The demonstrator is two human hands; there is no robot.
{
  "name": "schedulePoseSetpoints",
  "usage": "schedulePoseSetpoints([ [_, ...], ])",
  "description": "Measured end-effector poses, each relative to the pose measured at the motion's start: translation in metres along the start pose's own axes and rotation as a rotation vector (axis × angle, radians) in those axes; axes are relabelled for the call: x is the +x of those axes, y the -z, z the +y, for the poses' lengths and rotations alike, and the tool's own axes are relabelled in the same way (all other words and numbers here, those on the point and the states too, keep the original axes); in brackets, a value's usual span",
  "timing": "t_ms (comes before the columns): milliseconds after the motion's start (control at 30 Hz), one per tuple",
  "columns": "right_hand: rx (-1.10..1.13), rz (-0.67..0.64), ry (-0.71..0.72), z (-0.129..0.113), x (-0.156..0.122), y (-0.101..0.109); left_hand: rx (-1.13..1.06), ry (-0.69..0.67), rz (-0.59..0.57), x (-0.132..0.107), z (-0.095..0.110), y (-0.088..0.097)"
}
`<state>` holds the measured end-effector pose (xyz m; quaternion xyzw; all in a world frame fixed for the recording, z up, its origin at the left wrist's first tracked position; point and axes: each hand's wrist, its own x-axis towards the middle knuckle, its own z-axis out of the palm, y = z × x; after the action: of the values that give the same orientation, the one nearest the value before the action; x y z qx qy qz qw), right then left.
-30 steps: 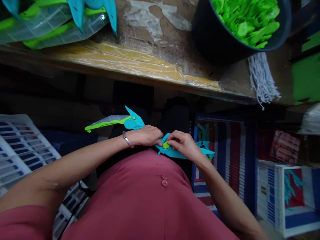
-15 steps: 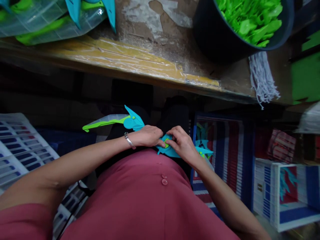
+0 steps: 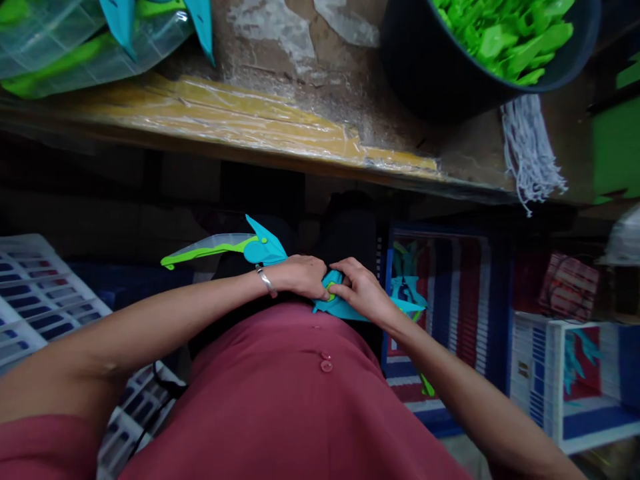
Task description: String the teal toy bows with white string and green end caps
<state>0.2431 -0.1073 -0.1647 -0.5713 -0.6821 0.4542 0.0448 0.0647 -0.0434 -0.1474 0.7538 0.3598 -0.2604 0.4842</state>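
At my lap I hold a turquoise plastic piece (image 3: 345, 309) with a small bright green part (image 3: 331, 291) in its middle. My left hand (image 3: 306, 275) is closed over its left side, thumb near the green part. My right hand (image 3: 364, 292) grips the other side, with its thumb against the green part. A pointed turquoise section (image 3: 265, 245) sticks out left of my left hand, joined to a curved clear arm with a green edge (image 3: 210, 247). On the right, another turquoise point (image 3: 411, 306) shows past my right wrist. My fingers hide much of the middle.
Ahead is a worn, taped workbench edge (image 3: 225, 120). On it stand a black bucket (image 3: 425, 73) of green plastic pieces, clear-and-green curved parts (image 3: 110, 70) and hanging white strings (image 3: 533, 150). A blue crate (image 3: 500, 300) and a white crate (image 3: 553, 387) are at right, a white crate (image 3: 50, 300) at left.
My right fingers have flattened a little over the piece, and its thumb has shifted slightly left. A green tip now shows below my right forearm. The view has shifted slightly.
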Motion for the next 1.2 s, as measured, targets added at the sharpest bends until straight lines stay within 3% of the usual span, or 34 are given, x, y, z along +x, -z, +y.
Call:
schedulePoseSetpoints([
  [300, -0.101, -0.082, -0.003, 0.005, 0.023, 0.002, -0.034, 0.045, 0.042, 0.007, -0.002, -0.012],
  [567, -0.259, -0.022, 0.109, -0.008, 0.025, 0.018, 0.016, -0.023, 0.102, 0.007, -0.001, -0.009],
  [633, -0.283, 0.046, 0.135, -0.014, 0.02, 0.04, 0.01, -0.041, 0.104, 0.007, -0.004, -0.009],
  [700, -0.306, 0.207, 0.12, -0.016, 0.018, 0.077, -0.008, -0.067, 0.098, 0.007, -0.009, -0.009],
  [767, -0.368, 0.551, 0.018, -0.011, 0.02, 0.125, -0.022, -0.107, 0.097, 0.007, -0.015, -0.009],
  [833, -0.411, 0.794, -0.093, 0.002, 0.028, 0.173, -0.014, -0.139, 0.096, 0.006, -0.018, -0.009],
  [933, -0.446, 0.963, -0.258, 0.028, 0.043, 0.224, 0.037, -0.146, 0.074, 0.0, -0.017, -0.01],
  [1033, -0.454, 0.982, -0.372, 0.048, 0.055, 0.241, 0.087, -0.135, 0.062, -0.007, -0.012, -0.01],
  [1200, -0.494, 0.989, -0.447, 0.055, 0.059, 0.236, 0.13, -0.163, 0.07, -0.008, -0.019, -0.008],
])
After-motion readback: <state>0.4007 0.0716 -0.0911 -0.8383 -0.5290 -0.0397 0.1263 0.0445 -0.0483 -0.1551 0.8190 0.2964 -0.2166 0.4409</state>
